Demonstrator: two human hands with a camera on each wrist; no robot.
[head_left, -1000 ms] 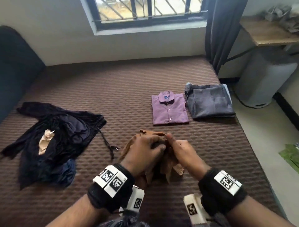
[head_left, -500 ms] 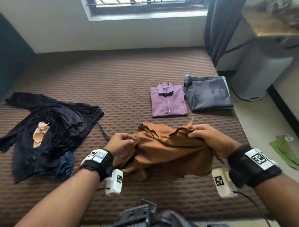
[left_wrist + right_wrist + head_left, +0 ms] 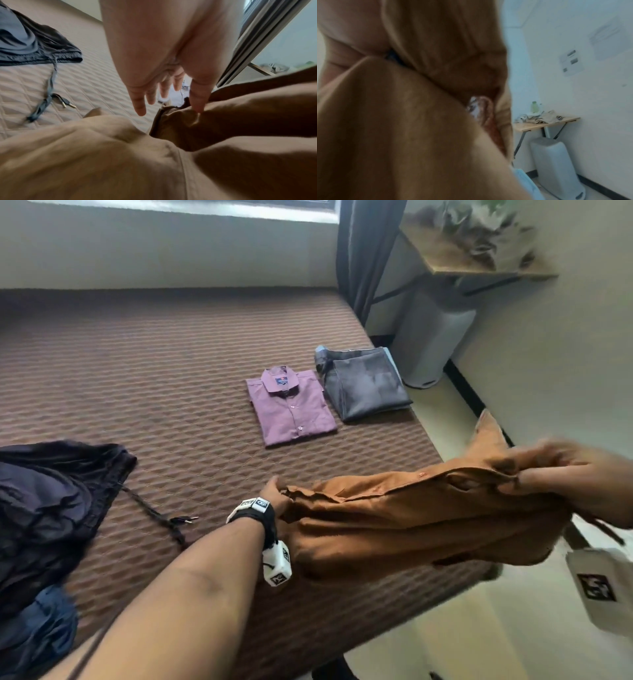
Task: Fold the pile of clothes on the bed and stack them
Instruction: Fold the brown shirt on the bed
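Note:
A brown shirt [image 3: 394,522] stretches across the near right corner of the bed [image 3: 154,371]. My right hand [image 3: 561,474], blurred, grips its collar end, raised past the bed's right edge. In the right wrist view the shirt [image 3: 402,135] fills most of the picture. My left hand [image 3: 274,493] is at the shirt's other end. The left wrist view shows its fingers [image 3: 139,106] straight and spread, with one fingertip touching the shirt [image 3: 223,121]. A folded purple shirt [image 3: 291,405] and folded grey trousers [image 3: 366,385] lie side by side further back. A dark unfolded pile [image 3: 51,501] lies at the left.
A black drawstring [image 3: 161,515] trails from the dark pile towards my left arm. Right of the bed are bare floor, a grey bin [image 3: 431,344], a wooden shelf [image 3: 479,265] and a dark curtain [image 3: 363,251]. A wall runs behind the bed.
My hands have drawn apart, opening the bunched brown shirt into a long span. The right hand has swung right and up past the bed edge, and my view has turned right.

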